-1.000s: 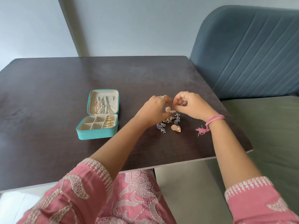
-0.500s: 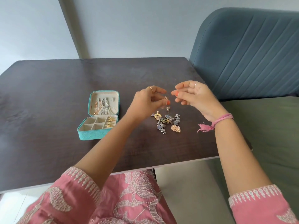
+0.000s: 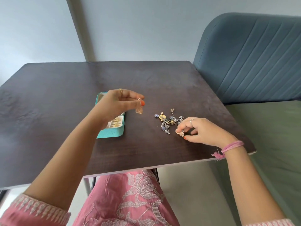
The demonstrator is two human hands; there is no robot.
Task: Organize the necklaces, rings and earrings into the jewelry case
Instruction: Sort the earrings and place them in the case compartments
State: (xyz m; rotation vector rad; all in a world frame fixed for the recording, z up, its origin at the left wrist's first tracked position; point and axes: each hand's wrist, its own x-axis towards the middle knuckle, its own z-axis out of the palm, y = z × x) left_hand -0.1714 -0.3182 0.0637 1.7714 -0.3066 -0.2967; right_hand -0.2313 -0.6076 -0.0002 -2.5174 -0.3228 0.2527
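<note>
Partly done: the case (image 3: pixel 114 132), left of centre, already holds gold pieces. The left hand (image 3: pixel 117 103) pinches a gold earring (image 3: pixel 139 110) beside it — the right hand (image 3: pixel 202 131) pinches another (image 3: pixel 180 132) (pile (image 3: pixel 169 121) remains at centre).

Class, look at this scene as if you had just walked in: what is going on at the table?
A person is sorting jewelry. The left hand holds a gold filigree earring just above the open teal jewelry case. The right hand pinches a matching earring at the edge of the loose earring pile on the dark table.
</note>
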